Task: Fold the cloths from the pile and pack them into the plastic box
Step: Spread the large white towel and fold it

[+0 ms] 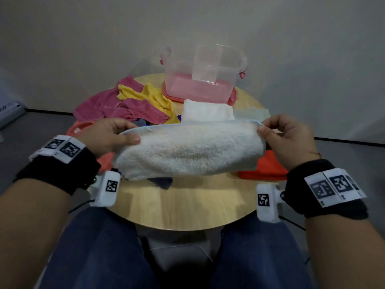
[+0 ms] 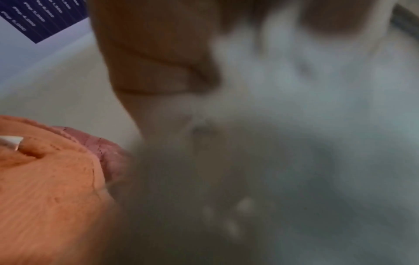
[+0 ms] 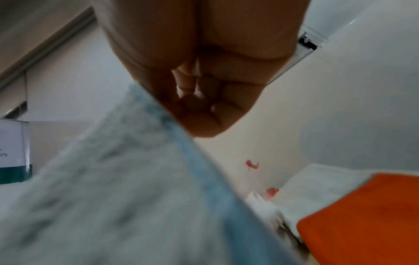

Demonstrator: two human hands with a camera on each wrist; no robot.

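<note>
1. L hand [image 1: 108, 135] pinches one end of the white terry cloth [image 1: 187, 151], thumb on top; R hand [image 1: 285, 138] pinches the other end by the blue hem. Cloth hangs in air over the round table [image 1: 177, 205], already doubled lengthwise.
2. Handling, my guess: light, soft, limp, sags mid-span, not slippery. Best grip = corners/hem, both hands, keep taut.
3. Orange cloth [image 1: 268, 167] lies flat under R side; salmon one under L.
4. Further back: folded white cloth [image 1: 206, 111] just beside the box; pink + yellow pile [image 1: 133, 101] to the L.
5. Plastic box [image 1: 200, 80] at far edge, open, looks empty, nothing packed yet.
</note>
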